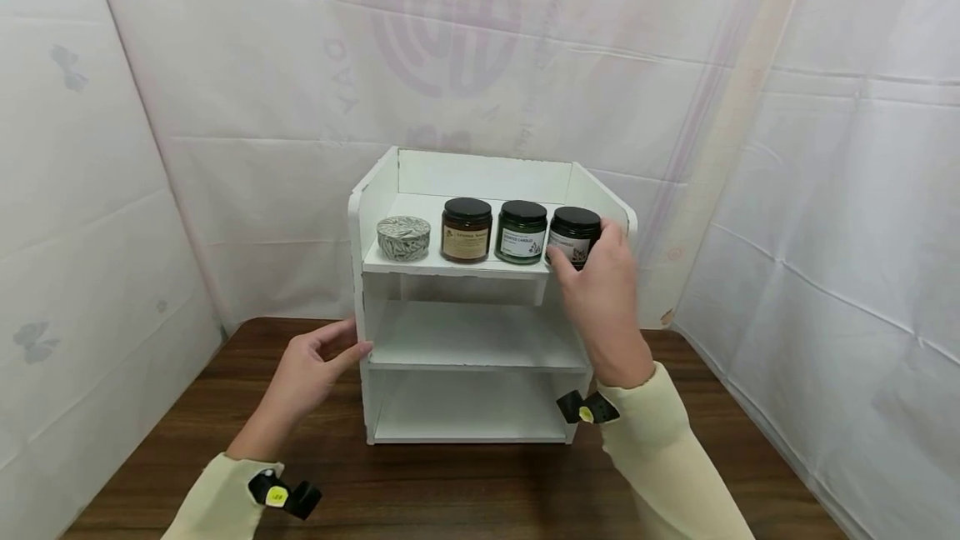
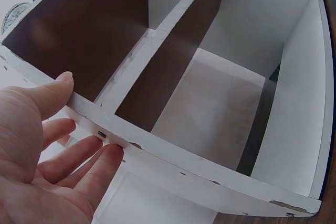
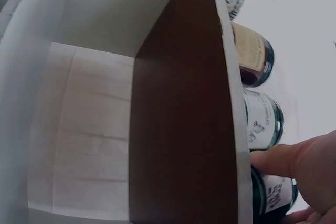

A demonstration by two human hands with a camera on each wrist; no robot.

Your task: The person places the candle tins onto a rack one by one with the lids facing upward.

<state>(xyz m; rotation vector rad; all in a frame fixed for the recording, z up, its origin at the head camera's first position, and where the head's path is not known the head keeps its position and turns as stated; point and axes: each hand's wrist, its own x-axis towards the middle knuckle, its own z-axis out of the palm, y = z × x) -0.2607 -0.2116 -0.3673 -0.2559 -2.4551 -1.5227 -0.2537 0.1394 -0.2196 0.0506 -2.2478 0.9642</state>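
Note:
On the top level of a white shelf unit (image 1: 465, 368) stand a patterned round tin (image 1: 403, 238), an amber jar (image 1: 466, 233) with a cream label, and a green scented candle jar (image 1: 521, 233). At the right end of this row is a dark candle jar (image 1: 574, 233) with a black lid. My right hand (image 1: 606, 298) holds that jar, thumb at its left front and fingers round its far side, partly hidden. Low on the unit's left side, my left hand (image 1: 309, 369) rests with loosely extended fingers, the thumb at the front edge and fingertips (image 2: 113, 153) against the outer face.
The unit's two lower levels (image 1: 472, 336) are open at the front. It stands on a dark brown wooden table (image 1: 450, 490). White printed sheeting (image 1: 285, 90) hangs behind and along both sides.

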